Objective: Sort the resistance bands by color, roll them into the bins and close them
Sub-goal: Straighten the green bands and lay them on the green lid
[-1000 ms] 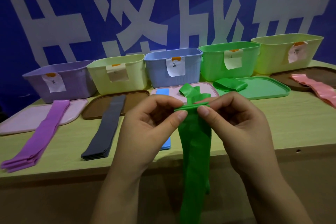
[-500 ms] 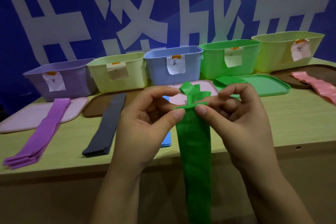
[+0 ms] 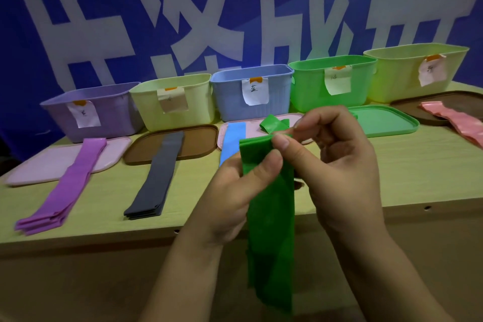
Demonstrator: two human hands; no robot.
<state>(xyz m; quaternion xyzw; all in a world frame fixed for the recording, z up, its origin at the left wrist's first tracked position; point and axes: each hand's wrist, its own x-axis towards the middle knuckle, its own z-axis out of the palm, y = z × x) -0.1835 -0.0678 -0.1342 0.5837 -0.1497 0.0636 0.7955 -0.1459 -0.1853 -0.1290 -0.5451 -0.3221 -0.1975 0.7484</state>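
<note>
A: Two hands on one green band (image 3: pixel 269 206), held in the air in front of the table (image 3: pixel 392 172). The left hand (image 3: pixel 235 191) pinches it near the top, thumb across the front and fingers behind. The right hand (image 3: pixel 337 162) nips the top edge between thumb and forefinger, just above the left thumb.

B: And the rest of it?

A: Below the grip it hangs loose, past the table's front edge. Above the grip a small curl of green pokes up.

B: So which step is this?

A: By my reading, the start of the roll: the top is folded over but no real coil shows yet. The sorting looks done, since the purple (image 3: pixel 65 191), grey (image 3: pixel 156 178), blue (image 3: pixel 232 136) and pink (image 3: pixel 454 120) bands lie in their own spots.

B: Next move?

A: Probably turning the top edge over itself while the left hand feeds slack upward, keeping the edges square. Beyond the grip and slightly right, the green bin (image 3: pixel 308 86) stands open, its lid (image 3: pixel 386 123) lying flat in front of it.
</note>
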